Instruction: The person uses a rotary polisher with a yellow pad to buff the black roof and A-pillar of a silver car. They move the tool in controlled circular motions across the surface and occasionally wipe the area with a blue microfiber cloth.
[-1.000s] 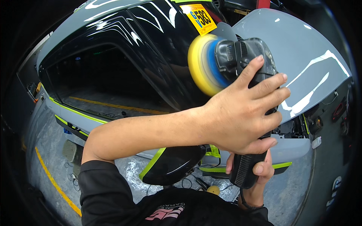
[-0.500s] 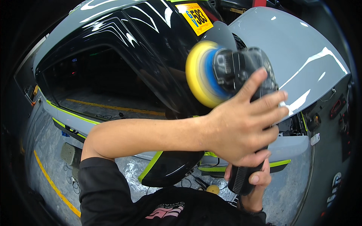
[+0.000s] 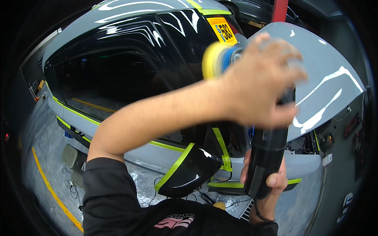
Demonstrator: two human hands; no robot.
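Note:
A black polisher [image 3: 267, 157] with a blue backing plate and a yellow foam pad [image 3: 212, 61] is held up in front of the car. My right hand [image 3: 278, 177] is wrapped round the lower end of its body, thumb showing at the side. My left hand [image 3: 260, 86] lies over the polisher's head, smeared by motion, with its fingers spread; it hides much of the head. The pad appears in front of the car's black side pillar. Whether it touches the car cannot be told.
The grey car's hood [image 3: 311, 70] lies at right, its dark side window [image 3: 110, 82] at left. Green masking tape [image 3: 175, 167] edges the black wing mirror [image 3: 197, 169]. A grey-green stool-like thing [image 3: 73, 159] and cables lie on the floor, left. A yellow-orange sticker [image 3: 221, 29] is on the glass.
My left hand has moved up along the polisher, uncovering its lower body. The polisher now stands more upright, its pad farther away. The view has shifted slightly.

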